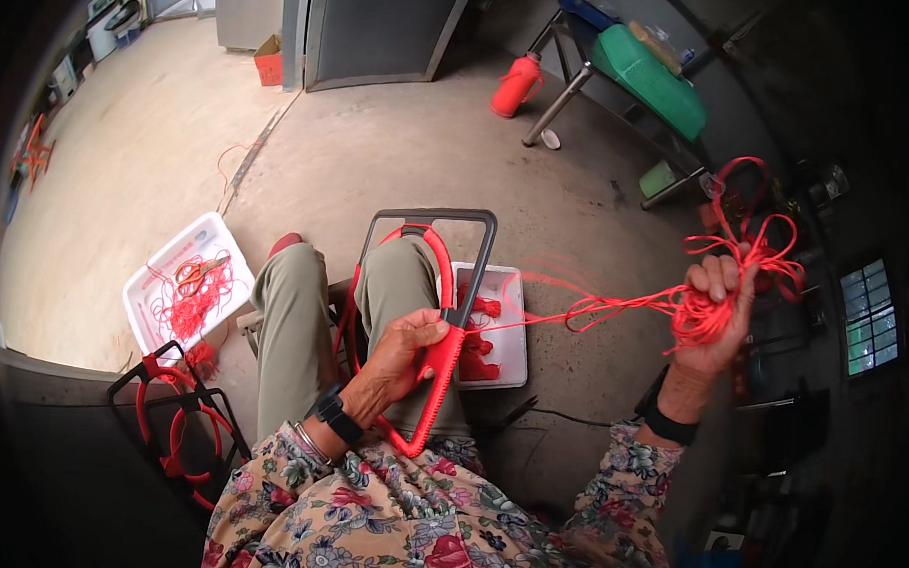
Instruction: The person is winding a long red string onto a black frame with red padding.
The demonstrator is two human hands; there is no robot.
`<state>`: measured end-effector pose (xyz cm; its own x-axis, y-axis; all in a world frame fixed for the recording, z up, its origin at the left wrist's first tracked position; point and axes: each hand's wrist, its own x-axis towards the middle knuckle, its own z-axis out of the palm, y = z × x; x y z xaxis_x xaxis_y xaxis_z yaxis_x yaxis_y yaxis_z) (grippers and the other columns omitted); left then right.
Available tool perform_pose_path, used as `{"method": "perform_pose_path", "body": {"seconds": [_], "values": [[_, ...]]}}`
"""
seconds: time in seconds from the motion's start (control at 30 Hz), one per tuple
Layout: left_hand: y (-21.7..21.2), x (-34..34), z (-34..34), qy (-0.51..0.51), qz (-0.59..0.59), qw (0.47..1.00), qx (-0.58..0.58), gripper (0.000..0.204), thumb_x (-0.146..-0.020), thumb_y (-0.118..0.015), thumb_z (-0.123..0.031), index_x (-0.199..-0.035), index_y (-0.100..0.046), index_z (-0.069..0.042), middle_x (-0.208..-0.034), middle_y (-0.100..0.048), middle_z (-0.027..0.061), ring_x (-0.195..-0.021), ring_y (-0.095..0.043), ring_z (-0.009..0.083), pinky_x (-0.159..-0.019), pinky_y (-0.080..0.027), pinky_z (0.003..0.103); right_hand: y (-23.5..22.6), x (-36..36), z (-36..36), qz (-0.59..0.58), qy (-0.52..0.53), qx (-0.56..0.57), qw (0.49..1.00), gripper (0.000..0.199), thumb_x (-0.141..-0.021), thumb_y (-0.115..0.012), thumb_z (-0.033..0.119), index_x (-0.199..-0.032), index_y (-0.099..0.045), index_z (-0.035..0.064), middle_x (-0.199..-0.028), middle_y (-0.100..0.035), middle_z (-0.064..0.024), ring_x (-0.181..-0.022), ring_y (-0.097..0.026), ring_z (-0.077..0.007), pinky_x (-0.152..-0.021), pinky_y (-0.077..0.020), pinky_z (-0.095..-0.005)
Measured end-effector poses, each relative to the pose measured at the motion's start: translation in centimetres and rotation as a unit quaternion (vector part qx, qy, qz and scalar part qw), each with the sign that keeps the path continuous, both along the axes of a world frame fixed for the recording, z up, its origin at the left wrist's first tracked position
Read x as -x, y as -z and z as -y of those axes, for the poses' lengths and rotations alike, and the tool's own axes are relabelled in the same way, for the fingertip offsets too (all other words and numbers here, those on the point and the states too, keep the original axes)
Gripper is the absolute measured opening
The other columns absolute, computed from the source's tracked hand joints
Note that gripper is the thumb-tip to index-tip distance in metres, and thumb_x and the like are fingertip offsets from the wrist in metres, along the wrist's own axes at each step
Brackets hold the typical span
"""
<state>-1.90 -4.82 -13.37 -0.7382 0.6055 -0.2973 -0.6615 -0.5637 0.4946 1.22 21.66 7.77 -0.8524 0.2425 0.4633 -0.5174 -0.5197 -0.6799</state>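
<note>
A black frame point(491, 235) stands over my lap, its lower side closely wrapped in red cord and a red-wrapped ring inside it. My left hand point(408, 350) is closed on the frame's wrapped side, thumb on top, near where the cord leaves it. A stretch of red cord point(584, 311) runs from there to the right. Out to the right and raised, my right hand point(716, 305) grips a looped bundle of red cord point(701, 325), with loose loops standing above the fingers.
At left, a white tray point(140, 301) holds tangled red cord and orange-handled scissors point(190, 275). Another white tray point(516, 336) with red bundles sits beyond my knee. More black frames with red rings point(177, 400) stand lower left. A red thermos point(518, 86) is near a metal-legged table point(558, 105).
</note>
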Motion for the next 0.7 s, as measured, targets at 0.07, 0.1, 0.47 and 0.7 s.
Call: {"method": "perform_pose_path", "body": {"seconds": [0.07, 0.1, 0.47, 0.7], "values": [[0.5, -0.1, 0.0, 0.003, -0.010, 1.000, -0.005, 0.011, -0.091, -0.058, -0.013, -0.092, -0.054, -0.003, -0.071, -0.059, 0.0045, -0.047, -0.052, 0.0109, -0.038, -0.040, 0.023, 0.8, 0.0, -0.9, 0.018, 0.014, 0.018, 1.000, 0.022, -0.100, -0.044, 0.024, -0.110, -0.049, 0.0050, -0.080, -0.044, -0.0008, -0.072, -0.042, -0.0113, -0.072, -0.0395, -0.0294], [0.5, -0.1, 0.0, 0.005, -0.011, 1.000, -0.006, 0.011, -0.091, -0.058, -0.013, -0.092, -0.054, -0.003, -0.071, -0.059, 0.0045, -0.047, -0.052, 0.0109, -0.038, -0.040, 0.023, 1.1, 0.0, -1.0, 0.016, 0.016, 0.017, 1.000, 0.022, -0.100, -0.044, 0.024, -0.110, -0.049, 0.0050, -0.080, -0.044, -0.0008, -0.072, -0.042, -0.0113, -0.072, -0.0395, -0.0294], [0.1, -0.5, 0.8, -0.007, -0.019, 1.000, 0.013, 0.012, -0.091, -0.057, -0.014, -0.092, -0.056, -0.002, -0.071, -0.060, 0.0042, -0.047, -0.052, 0.0099, -0.037, -0.040, 0.022, 0.3, 0.3, -5.4, 0.002, -0.001, 0.068, 0.998, 0.018, -0.097, -0.050, 0.022, -0.097, -0.052, 0.0044, -0.085, -0.050, -0.0031, -0.078, -0.047, -0.0140, -0.071, -0.0413, -0.0290], [0.5, -0.4, 1.5, 0.001, -0.030, 0.999, -0.025, 0.011, -0.091, -0.057, -0.012, -0.095, -0.057, -0.002, -0.075, -0.064, 0.0048, -0.052, -0.057, 0.0092, -0.038, -0.041, 0.020, -1.4, 0.0, -8.1, -0.045, 0.114, -0.012, 0.992, 0.021, -0.097, -0.050, 0.026, -0.101, -0.054, 0.0057, -0.091, -0.053, -0.0041, -0.080, -0.049, -0.0155, -0.072, -0.0433, -0.0299]]}}
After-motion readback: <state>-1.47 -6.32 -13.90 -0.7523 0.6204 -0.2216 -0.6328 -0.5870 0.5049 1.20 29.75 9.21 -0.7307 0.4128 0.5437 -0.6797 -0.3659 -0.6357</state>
